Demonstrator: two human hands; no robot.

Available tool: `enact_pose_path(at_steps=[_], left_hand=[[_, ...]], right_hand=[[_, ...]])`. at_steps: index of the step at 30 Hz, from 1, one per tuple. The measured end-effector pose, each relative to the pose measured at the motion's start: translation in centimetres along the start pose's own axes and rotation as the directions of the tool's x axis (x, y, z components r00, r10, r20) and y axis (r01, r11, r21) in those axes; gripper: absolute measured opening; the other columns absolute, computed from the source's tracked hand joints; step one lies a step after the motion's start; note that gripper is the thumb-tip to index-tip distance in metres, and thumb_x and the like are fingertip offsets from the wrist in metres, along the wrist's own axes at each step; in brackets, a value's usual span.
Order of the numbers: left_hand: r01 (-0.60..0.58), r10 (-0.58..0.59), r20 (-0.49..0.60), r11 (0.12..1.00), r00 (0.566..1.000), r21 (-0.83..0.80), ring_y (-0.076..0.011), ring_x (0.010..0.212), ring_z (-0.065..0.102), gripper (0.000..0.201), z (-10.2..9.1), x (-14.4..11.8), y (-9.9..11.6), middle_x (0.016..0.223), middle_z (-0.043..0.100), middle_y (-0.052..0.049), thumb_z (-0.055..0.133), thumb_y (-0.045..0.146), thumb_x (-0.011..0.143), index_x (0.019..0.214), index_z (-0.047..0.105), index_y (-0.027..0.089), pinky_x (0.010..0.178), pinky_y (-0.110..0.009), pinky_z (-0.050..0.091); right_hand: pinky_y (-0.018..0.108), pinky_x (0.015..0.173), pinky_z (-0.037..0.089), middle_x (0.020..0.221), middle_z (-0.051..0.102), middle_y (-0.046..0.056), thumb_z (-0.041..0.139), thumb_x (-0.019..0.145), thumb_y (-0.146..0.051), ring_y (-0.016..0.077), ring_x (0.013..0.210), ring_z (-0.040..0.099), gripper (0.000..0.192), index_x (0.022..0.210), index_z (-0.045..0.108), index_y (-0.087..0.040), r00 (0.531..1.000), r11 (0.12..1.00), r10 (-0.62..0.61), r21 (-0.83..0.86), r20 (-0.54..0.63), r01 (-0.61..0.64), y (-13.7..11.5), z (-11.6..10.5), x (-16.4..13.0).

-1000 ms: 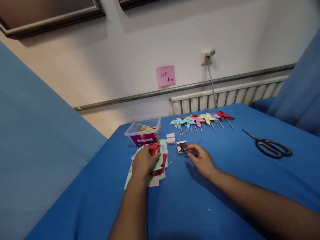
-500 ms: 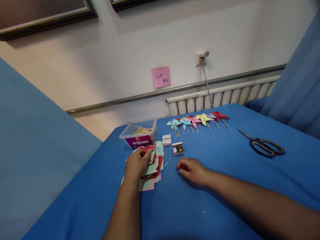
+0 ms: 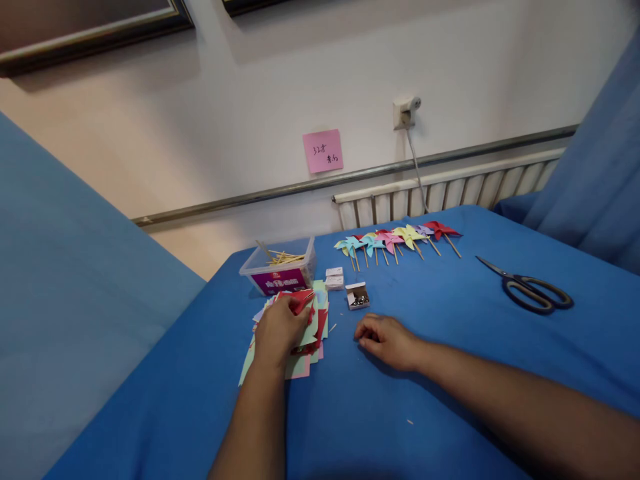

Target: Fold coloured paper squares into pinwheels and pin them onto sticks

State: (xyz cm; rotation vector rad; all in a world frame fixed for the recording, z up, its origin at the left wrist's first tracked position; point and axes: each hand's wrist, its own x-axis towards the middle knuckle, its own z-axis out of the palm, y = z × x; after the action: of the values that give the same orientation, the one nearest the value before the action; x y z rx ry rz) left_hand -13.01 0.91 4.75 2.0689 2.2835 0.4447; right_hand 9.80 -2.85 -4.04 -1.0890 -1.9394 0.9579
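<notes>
Paper squares in red, pale green and pink lie in one loose pile on the blue cloth, and the left hand rests on top of that pile with its fingers closed round a folded red piece at the pile's far edge. How many sheets the pile holds cannot be counted, since the hand covers much of it. The right hand lies knuckles-up on the cloth just right of the pile, fingers curled in and narrow; whether anything sits inside the curl cannot be told. One small open box of pins stands just beyond the right hand, apart from it. Two small white boxes sit side by side, touching, just left of and behind the pin box. One clear plastic tub with a purple label stands behind the pile and holds a bundle of thin wooden sticks, too many and too tangled to count. Finished pinwheels lie in one row near the far edge of the cloth, about seven of them, in blue, pink, yellow, lilac and red, each on a stick. One pair of scissors with dark handles lies well apart to the right. One pink note hangs on the wall behind.
</notes>
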Motion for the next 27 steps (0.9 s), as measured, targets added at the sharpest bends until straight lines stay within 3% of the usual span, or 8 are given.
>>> enact_pose_path(at_steps=[7,11,16,18,21,23,25,27], left_hand=[[0.012,-0.013,-0.012,0.999,1.0,-0.046,-0.0253,0.078,0.063,0.028,-0.1,0.1,-0.5,0.091,0.072,-0.01,0.047,0.039,0.085,0.092,0.068,0.022,0.062,-0.032,0.039],[0.034,-0.047,-0.136,0.995,0.99,-0.096,-0.0277,0.087,0.064,0.028,-0.5,0.1,-0.4,0.093,0.072,-0.011,0.044,0.033,0.087,0.095,0.068,0.021,0.071,-0.035,0.043],[-0.053,-0.141,-0.487,0.93,0.862,-0.363,-0.0251,0.103,0.062,0.028,-1.3,-0.6,0.4,0.109,0.069,-0.008,0.049,0.033,0.085,0.103,0.067,0.021,0.091,-0.036,0.045],[-0.109,-0.246,-0.524,0.823,0.816,-0.557,-0.0228,0.095,0.064,0.03,-1.4,-0.9,1.0,0.102,0.07,-0.007,0.054,0.039,0.083,0.102,0.067,0.02,0.086,-0.034,0.048],[-0.094,-0.386,-0.307,0.48,0.87,-0.872,-0.0187,0.069,0.065,0.036,-0.9,-1.3,2.3,0.08,0.07,-0.004,0.066,0.046,0.073,0.094,0.066,0.017,0.066,-0.031,0.052],[-0.014,-0.316,-0.082,0.211,0.945,-0.977,-0.0154,0.059,0.062,0.039,-0.3,-1.7,3.3,0.073,0.068,-0.002,0.072,0.045,0.066,0.091,0.065,0.016,0.059,-0.029,0.051],[0.095,-0.189,0.081,0.066,0.979,-0.993,-0.0131,0.056,0.06,0.038,0.4,-2.2,4.3,0.07,0.068,-0.002,0.077,0.042,0.062,0.086,0.065,0.015,0.057,-0.026,0.05],[0.198,-0.059,0.197,0.013,0.979,-0.98,-0.0124,0.053,0.059,0.037,1.1,-2.7,5.1,0.068,0.068,-0.003,0.078,0.041,0.061,0.083,0.065,0.014,0.054,-0.025,0.047]], right_hand=[[0.024,0.066,0.047,0.085,0.064,0.0,0.058,0.076,-0.011,0.0125,0.071,0.059,0.016,0.087,0.065,-0.021,1.0,1.0,-0.025,-0.008,-0.016,0.025,0.0,0.0,-0.1],[0.025,0.066,0.047,0.085,0.064,0.0,0.057,0.076,-0.011,0.0131,0.071,0.059,0.016,0.086,0.065,-0.021,1.0,1.0,-0.029,-0.009,-0.008,0.029,-0.1,-0.2,-0.1],[0.027,0.067,0.048,0.085,0.063,0.002,0.056,0.077,-0.013,0.0136,0.072,0.059,0.014,0.086,0.065,-0.02,1.0,0.999,-0.002,0.033,0.009,0.001,0.2,0.1,-0.1],[0.027,0.067,0.048,0.087,0.063,0.002,0.058,0.078,-0.017,0.0138,0.073,0.059,0.012,0.088,0.064,-0.02,0.999,0.994,0.028,0.109,-0.019,-0.026,0.2,0.3,0.0],[0.029,0.068,0.049,0.095,0.063,0.004,0.063,0.079,-0.029,0.0151,0.078,0.059,0.028,0.105,0.059,-0.022,0.986,0.938,0.096,0.344,-0.133,-0.045,-0.1,0.3,0.3],[0.03,0.07,0.049,0.095,0.064,0.004,0.063,0.079,-0.038,0.0161,0.08,0.06,0.041,0.117,0.054,-0.024,0.967,0.863,0.151,0.505,-0.206,-0.027,-0.5,-0.1,0.5],[0.031,0.072,0.049,0.101,0.065,0.006,0.062,0.08,-0.045,0.0174,0.084,0.061,0.043,0.118,0.054,-0.025,0.949,0.793,0.197,0.609,-0.247,-0.006,-0.8,-0.7,0.7],[0.03,0.071,0.048,0.106,0.065,0.008,0.058,0.082,-0.052,0.0188,0.089,0.062,0.043,0.114,0.058,-0.024,0.944,0.709,0.225,0.705,-0.242,0.011,-0.9,-1.3,0.8]])
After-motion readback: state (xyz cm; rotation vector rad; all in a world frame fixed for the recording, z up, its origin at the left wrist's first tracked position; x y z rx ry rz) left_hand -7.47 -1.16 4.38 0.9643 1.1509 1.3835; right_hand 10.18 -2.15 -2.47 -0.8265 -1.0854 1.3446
